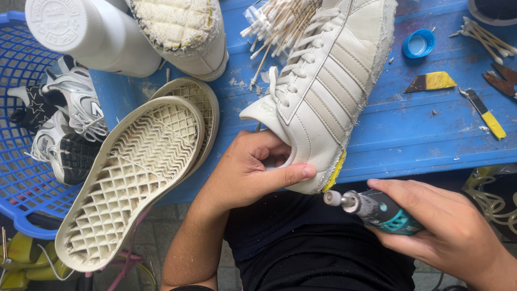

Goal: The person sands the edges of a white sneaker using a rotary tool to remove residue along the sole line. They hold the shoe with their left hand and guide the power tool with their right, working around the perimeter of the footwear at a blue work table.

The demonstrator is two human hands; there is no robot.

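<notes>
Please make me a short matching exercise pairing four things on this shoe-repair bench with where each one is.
Things:
1. white sneaker
2. rotary tool
3. detached sole
4. bottle cap

Places:
A. lying on the blue table, top right
B. gripped at the heel by the left hand
C. leaning ridged side up beside the basket
D. held in the right hand

Pairs: 1-B, 2-D, 3-C, 4-A

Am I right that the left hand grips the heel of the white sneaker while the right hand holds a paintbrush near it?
Not quite. In the head view the right hand holds a small teal rotary tool, not a paintbrush. The left hand does grip the white sneaker at its heel.
</notes>
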